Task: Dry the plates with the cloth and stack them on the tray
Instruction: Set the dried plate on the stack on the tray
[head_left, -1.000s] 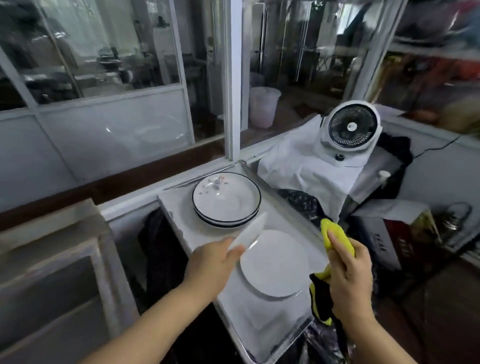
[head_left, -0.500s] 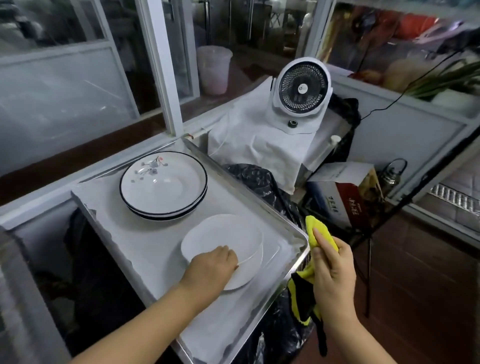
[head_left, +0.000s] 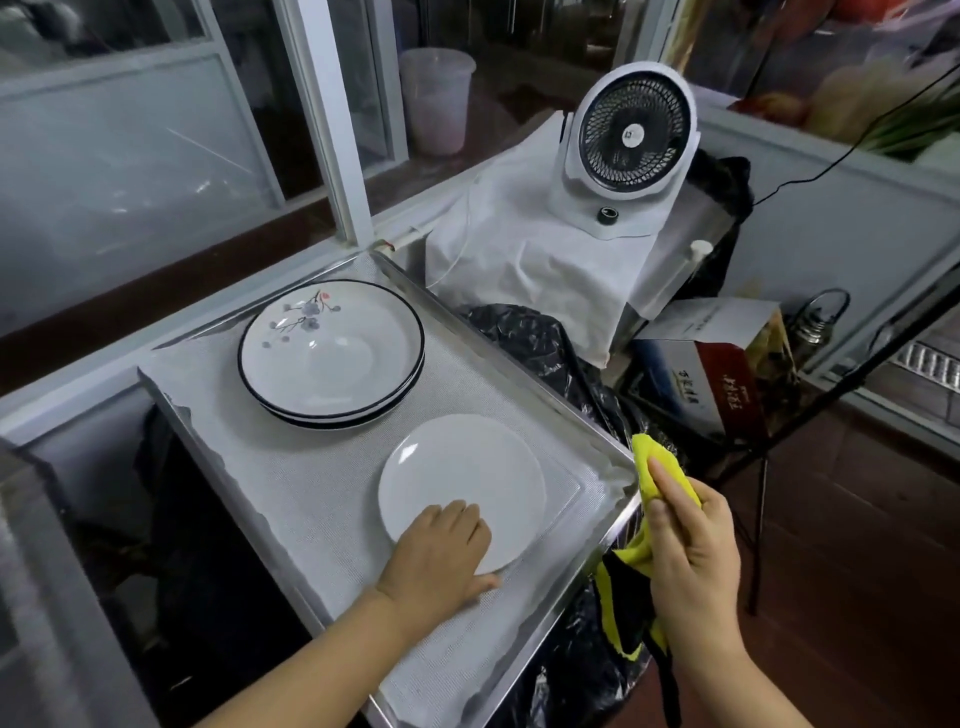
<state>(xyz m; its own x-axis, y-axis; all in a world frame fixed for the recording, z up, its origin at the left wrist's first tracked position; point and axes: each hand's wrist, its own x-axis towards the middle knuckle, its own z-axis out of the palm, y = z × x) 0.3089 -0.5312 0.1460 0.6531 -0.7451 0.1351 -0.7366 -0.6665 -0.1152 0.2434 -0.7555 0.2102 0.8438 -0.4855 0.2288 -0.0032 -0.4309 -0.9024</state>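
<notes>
A plain white plate (head_left: 467, 478) lies flat on the metal tray (head_left: 524, 374), near the tray's front right corner. My left hand (head_left: 441, 556) rests on the plate's near edge with its fingers curled down onto the rim. Behind it stands a stack of black-rimmed plates with a flower print (head_left: 332, 348). Just off the tray's right edge, my right hand (head_left: 691, 551) grips a yellow and black cloth (head_left: 660, 467), which hangs down below the hand.
A white mesh liner (head_left: 291, 467) covers the tray. A white desk fan (head_left: 628, 145) stands on a white cloth at the back right. A cardboard box (head_left: 711, 364) and black plastic bags (head_left: 540, 343) sit to the right, below tray level.
My left hand held a white plate tilted in the air, then brought it down; the plate now lies flat on the tray. The right hand kept the cloth beside the tray.
</notes>
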